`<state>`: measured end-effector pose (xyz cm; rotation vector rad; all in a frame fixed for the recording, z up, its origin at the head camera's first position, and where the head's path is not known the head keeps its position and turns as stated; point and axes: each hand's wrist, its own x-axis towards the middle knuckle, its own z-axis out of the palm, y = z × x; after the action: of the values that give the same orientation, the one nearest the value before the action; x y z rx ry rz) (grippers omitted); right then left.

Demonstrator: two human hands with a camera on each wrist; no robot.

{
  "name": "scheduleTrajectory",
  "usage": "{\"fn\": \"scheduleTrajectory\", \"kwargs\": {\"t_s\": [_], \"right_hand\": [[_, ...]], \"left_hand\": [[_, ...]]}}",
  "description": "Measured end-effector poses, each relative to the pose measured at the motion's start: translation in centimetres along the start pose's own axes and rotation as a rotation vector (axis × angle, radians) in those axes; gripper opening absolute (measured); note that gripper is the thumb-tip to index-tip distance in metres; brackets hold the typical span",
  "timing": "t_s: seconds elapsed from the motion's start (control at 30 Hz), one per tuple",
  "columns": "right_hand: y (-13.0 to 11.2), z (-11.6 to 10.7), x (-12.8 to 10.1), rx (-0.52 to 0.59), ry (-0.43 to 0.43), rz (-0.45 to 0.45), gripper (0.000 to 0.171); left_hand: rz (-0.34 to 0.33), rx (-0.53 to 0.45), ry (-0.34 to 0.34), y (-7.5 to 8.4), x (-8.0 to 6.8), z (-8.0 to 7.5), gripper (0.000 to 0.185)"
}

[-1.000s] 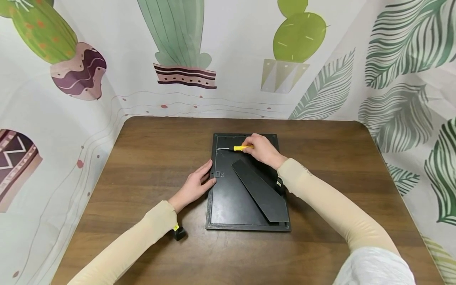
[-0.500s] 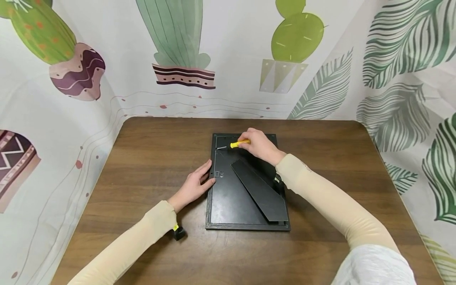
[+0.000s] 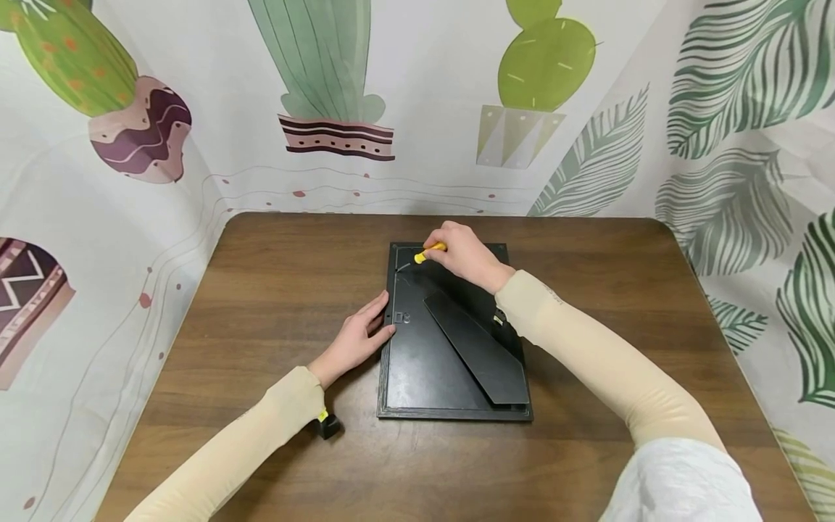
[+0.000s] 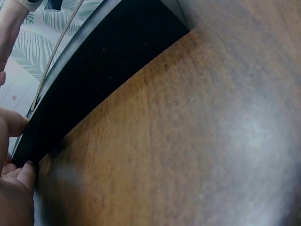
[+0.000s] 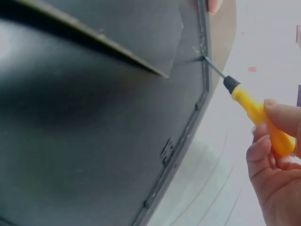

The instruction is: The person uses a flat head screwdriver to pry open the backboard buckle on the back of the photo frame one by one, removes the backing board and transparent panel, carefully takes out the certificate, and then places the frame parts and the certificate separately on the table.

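Observation:
A black picture frame [image 3: 424, 362] lies face down on the brown table [image 3: 261, 304], its back stand [image 3: 476, 348] folded out diagonally. My right hand [image 3: 463, 257] grips a small yellow-handled screwdriver [image 3: 429, 253], whose metal tip meets the frame's inner edge near the far left corner. In the right wrist view the screwdriver [image 5: 256, 110] has its tip at the frame's rim [image 5: 203, 80], fingers curled round the handle. My left hand [image 3: 357, 335] rests against the frame's left edge, fingers straight; in the left wrist view fingertips [image 4: 16, 127] touch the black frame side [image 4: 94, 80].
A small black and yellow object [image 3: 326, 425] sits on the table by my left forearm. Printed cactus and leaf cloth [image 3: 326, 87] walls in the table on the back and both sides. Bare wood lies left and right of the frame.
My right hand has moved the screwdriver farther up the frame toward the far left corner and tilted its handle upward. The left hand has stayed on the frame's edge.

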<state>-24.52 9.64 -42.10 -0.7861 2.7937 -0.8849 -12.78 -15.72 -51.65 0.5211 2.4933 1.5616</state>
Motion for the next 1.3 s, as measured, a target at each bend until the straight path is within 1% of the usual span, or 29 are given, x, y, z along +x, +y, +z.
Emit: {"fn": "scheduleTrajectory", "kwargs": {"t_s": [0.17, 0.23, 0.4, 0.63, 0.73, 0.87, 1.03, 1.17, 1.3], "right_hand": [[-1.0, -0.1, 0.5, -0.006, 0.005, -0.012, 0.020], [-1.3, -0.1, 0.6, 0.011, 0.007, -0.010, 0.020], [-1.6, 0.0, 0.6, 0.131, 0.018, 0.019, 0.020], [-0.4, 0.0, -0.4, 0.338, 0.056, 0.118, 0.028], [-0.1, -0.1, -0.6, 0.383, 0.072, 0.126, 0.026], [-0.2, 0.1, -0.2, 0.367, 0.086, 0.102, 0.025], [-0.8, 0.4, 0.5, 0.314, 0.085, 0.065, 0.027], [-1.2, 0.5, 1.0, 0.268, 0.086, 0.032, 0.026], [-1.6, 0.6, 1.4, 0.231, 0.093, 0.012, 0.025]], "left_hand": [[0.003, 0.016, -0.004, 0.0, 0.0, 0.0, 0.070], [0.000, 0.019, -0.006, 0.1, 0.0, 0.0, 0.071], [-0.002, 0.007, 0.000, 0.1, 0.0, 0.1, 0.070], [0.011, -0.015, -0.002, -0.4, 0.1, 0.4, 0.070], [0.007, -0.010, 0.001, -0.4, 0.0, 0.2, 0.071], [-0.007, -0.003, -0.005, -0.2, 0.0, 0.1, 0.071], [-0.021, 0.001, -0.015, -0.2, 0.0, 0.1, 0.072], [-0.036, 0.004, -0.014, -0.3, 0.0, 0.1, 0.071], [-0.029, -0.002, -0.011, -0.3, 0.1, 0.1, 0.071]]}}
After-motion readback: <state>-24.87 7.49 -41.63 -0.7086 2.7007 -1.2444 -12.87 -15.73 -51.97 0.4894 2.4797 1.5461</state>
